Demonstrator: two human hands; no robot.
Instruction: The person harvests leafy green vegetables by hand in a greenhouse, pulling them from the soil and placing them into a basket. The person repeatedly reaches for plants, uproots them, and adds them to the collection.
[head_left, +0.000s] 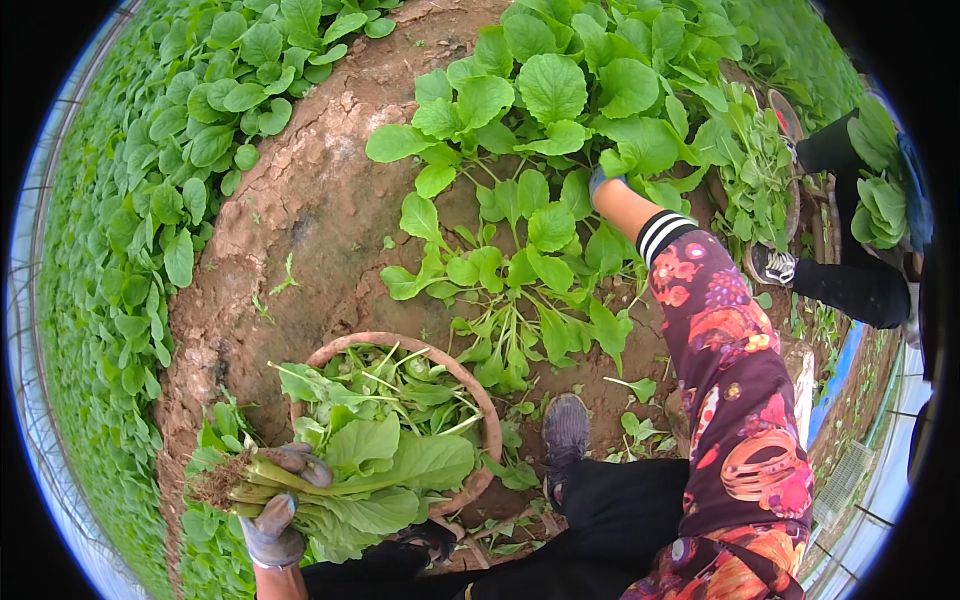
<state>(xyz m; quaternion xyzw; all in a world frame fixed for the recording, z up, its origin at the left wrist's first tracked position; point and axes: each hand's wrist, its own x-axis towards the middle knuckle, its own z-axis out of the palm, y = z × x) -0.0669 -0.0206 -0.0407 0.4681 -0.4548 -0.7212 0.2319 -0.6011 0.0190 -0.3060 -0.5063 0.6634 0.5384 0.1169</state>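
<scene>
My left hand (279, 517), in a grey glove, grips a bunch of leafy greens (409, 461) by the stems. The brown, soil-covered roots (219, 480) stick out to the left, and the broad leaves hang over a round basket (491, 420). Loose leaves and stalks (390, 379) fill that basket. At the end of my outstretched arm, my right hand (598, 182) wears a bluish glove and reaches in among growing leafy plants (555, 90). Leaves hide its fingers, so what they hold does not show. Smaller plants (517, 247) grow just below that hand.
A bare strip of cracked soil (300, 202) separates the plants from a dense green bed (135, 247) on the left. At right, another person (847, 292) in dark trousers is close to a second basket (793, 202) of greens. My shoe (566, 431) rests on the soil.
</scene>
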